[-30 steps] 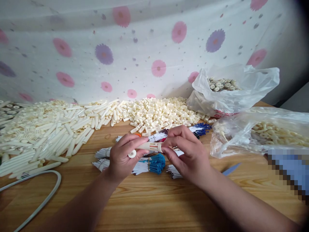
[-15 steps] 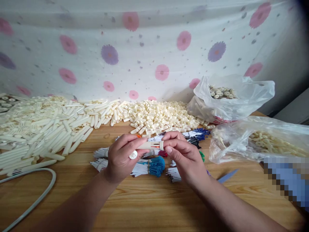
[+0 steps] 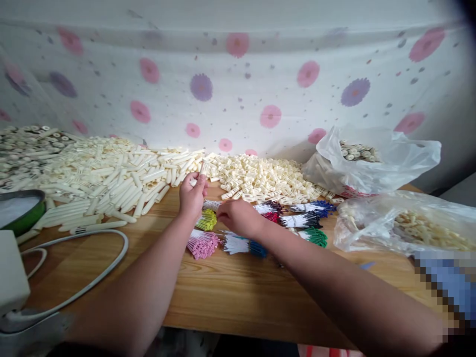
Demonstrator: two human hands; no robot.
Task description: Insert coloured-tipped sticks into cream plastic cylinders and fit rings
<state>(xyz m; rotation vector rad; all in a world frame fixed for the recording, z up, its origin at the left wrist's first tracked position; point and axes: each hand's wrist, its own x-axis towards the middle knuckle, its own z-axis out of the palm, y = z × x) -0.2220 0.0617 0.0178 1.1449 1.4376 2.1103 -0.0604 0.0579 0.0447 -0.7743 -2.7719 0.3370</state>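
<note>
My left hand [image 3: 192, 194] is raised at the edge of the pile of cream pen barrels [image 3: 111, 178] and is closed round a cream pen barrel [image 3: 203, 168] that sticks up from its fingers. My right hand [image 3: 238, 217] rests palm down, fingers curled, on the bundles of coloured pen refills [image 3: 260, 223]; what its fingertips pinch is hidden. Yellow [image 3: 207, 219], pink [image 3: 203, 244], blue, green and red bundles lie around both hands on the wooden table [image 3: 230, 297].
A heap of small slotted cream parts [image 3: 260, 178] lies behind the refills. Two clear plastic bags [image 3: 372, 153] [image 3: 409, 223] of round caps stand at the right. At the left are a grey cable [image 3: 85, 277], a green-rimmed bowl [image 3: 18, 210] and a white device [image 3: 11, 277]. A flowered cloth hangs behind.
The hands have parted. My left hand has carried the barrel up and away toward the pile. My right hand has dropped onto the refill bundles. The camera view has shifted left.
</note>
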